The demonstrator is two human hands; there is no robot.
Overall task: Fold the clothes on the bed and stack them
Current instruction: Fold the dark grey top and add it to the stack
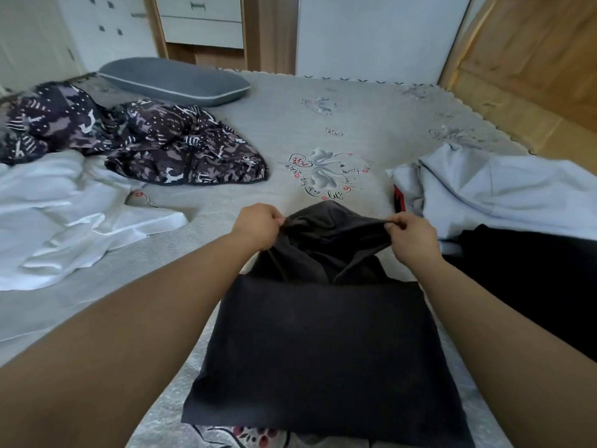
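Note:
A dark grey garment (pixel 323 344) lies flat on the bed (pixel 290 124) in front of me, its near part smooth and its far end bunched and lifted. My left hand (pixel 256 226) pinches the far left edge of that garment. My right hand (pixel 412 236) pinches the far right edge, and the fabric stretches between both hands a little above the bed. A white garment (pixel 64 218) lies crumpled at the left. A pale blue garment (pixel 504 189) lies at the right, with a black garment (pixel 533 276) beside it.
A dark patterned quilt (pixel 135 140) is heaped at the back left, with a grey pillow (pixel 174 80) behind it. Something red (pixel 399 197) shows under the pale blue garment. White drawers (pixel 203 21) and a wooden door (pixel 533 59) stand beyond the bed.

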